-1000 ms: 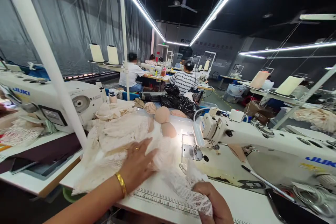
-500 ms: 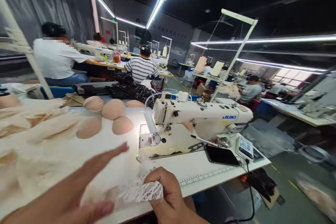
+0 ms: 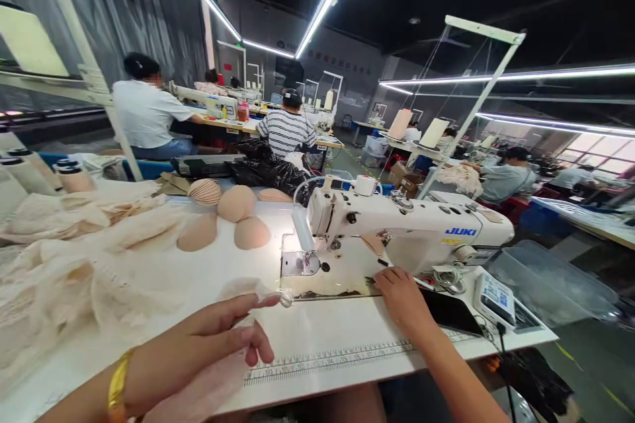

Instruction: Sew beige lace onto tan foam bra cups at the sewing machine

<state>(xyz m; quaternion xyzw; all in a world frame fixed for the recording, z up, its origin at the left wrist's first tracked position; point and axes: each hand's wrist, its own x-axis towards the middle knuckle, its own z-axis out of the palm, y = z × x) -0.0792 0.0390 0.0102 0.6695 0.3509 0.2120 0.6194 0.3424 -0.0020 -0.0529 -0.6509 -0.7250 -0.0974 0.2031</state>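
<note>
My left hand [image 3: 223, 330] is over the table's front left, index finger stretched out and the other fingers curled around sheer pale fabric [image 3: 198, 386]. The fabric trails below the palm, and a gathered lacy end lies beyond the index fingertip. My right hand [image 3: 404, 301] reaches down to the machine bed, fingers closed on thread snips [image 3: 370, 281], mostly covered by the hand. Beside it lies a pen [image 3: 423, 284], partly hidden. The white sewing machine [image 3: 397, 215] stands just behind, its needle area lit.
Several beige moulded cups [image 3: 252, 233] lie left of the machine. Pale fabric [image 3: 99, 277] is heaped at the left. A black phone [image 3: 449, 310] and a white box [image 3: 495, 297] rest at the right. A printed ruler [image 3: 337, 355] runs along the front edge. Co-workers [image 3: 288, 125] sit beyond.
My right hand has let go of the lacy fabric and moved right to the snips. My left hand, spread before, is now curled at the fabric. The view has shifted left.
</note>
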